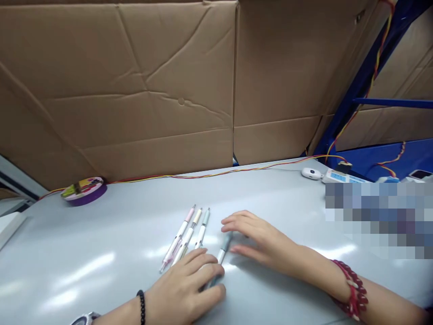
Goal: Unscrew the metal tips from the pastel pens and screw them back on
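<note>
A pen with a blue-green upper end (225, 242) lies slanted between my two hands. My left hand (187, 284) is closed around the lower part of this pen, thumb and fingers on either side of it. Over its upper end is my right hand (260, 239), thumb and fingers apart; whether a fingertip touches the pen is unclear. Left of that pen, a pink and white pen (179, 234), a yellow and white pen (189, 232) and a pale green and white pen (203, 228) lie side by side. My left fingers partly cover the lower end of the pale green one.
A round purple-sided box (88, 194) sits at the back left. Thin red and yellow wires (203, 174) run along the table's rear edge, before cardboard (152, 113). A power strip (341, 176) with a white plug-in device (311, 173) stands back right, beside a blurred patch.
</note>
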### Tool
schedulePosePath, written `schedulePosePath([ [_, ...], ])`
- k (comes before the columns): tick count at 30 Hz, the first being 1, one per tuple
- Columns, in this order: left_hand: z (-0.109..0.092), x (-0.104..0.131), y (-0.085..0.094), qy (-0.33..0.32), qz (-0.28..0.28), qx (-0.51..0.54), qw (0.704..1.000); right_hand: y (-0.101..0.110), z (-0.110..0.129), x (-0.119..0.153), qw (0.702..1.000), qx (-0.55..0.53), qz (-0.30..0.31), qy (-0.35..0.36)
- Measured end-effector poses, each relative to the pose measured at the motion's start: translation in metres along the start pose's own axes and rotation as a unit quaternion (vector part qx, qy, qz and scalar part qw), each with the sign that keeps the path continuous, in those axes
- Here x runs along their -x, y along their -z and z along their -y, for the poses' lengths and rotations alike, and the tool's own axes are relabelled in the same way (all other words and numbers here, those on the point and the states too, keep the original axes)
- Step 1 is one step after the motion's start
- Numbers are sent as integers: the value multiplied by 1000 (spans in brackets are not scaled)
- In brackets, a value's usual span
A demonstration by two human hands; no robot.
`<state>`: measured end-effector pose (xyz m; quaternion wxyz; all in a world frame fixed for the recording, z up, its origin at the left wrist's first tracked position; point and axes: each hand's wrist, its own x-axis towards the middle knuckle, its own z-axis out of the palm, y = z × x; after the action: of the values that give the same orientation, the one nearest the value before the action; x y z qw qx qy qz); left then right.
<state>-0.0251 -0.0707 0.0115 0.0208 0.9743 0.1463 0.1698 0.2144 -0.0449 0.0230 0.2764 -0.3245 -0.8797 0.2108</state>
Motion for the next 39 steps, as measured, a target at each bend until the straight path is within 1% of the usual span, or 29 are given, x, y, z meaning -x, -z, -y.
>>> schedulePosePath([
  [2, 1, 1, -2, 22, -4, -4, 1000, 2, -2, 0, 999, 21, -28, 5],
  [7, 9, 1, -2, 38, -42, -65, 996, 16, -6, 0, 991, 83, -104, -8],
  [10, 16, 0, 1, 66, -29, -89, 993, 24, -9, 1, 986, 106, -124, -41],
  [13, 21, 1, 3, 91, -5, -110, 990, 29, -11, 3, 982, 113, -130, -72],
  [17, 22, 3, 3, 124, 13, -110, 986, 30, -11, 4, 981, 124, -117, -91],
  [21, 27, 6, 2, 164, -10, -127, 978, 27, -9, 4, 982, 134, -87, -96],
  [24, 34, 11, 0, 217, -19, -160, 963, 25, -9, 5, 983, 132, -71, -103],
  [26, 38, 15, -2, 250, -8, -142, 958, 25, -8, 5, 983, 134, -66, -108],
  [28, 42, 18, -6, 267, 15, -98, 959, 24, -7, 5, 983, 137, -59, -110],
  [31, 46, 18, -7, 268, 37, -62, 961, 21, -5, 5, 982, 143, -37, -119],
  [34, 50, 11, 0, 255, 50, -67, 963, 18, -2, 6, 982, 146, -14, -120],
  [35, 51, 8, 4, 248, 44, -72, 965, 18, -1, 6, 982, 146, -9, -118],
  [37, 49, 9, 10, 227, 9, -75, 971, 17, 0, 7, 982, 144, -8, -120],
  [38, 46, 13, 9, 213, -15, -59, 975, 18, 0, 8, 982, 143, -12, -122],
  [39, 41, 21, 5, 201, -43, -30, 978, 18, 0, 9, 982, 143, -17, -124],
])
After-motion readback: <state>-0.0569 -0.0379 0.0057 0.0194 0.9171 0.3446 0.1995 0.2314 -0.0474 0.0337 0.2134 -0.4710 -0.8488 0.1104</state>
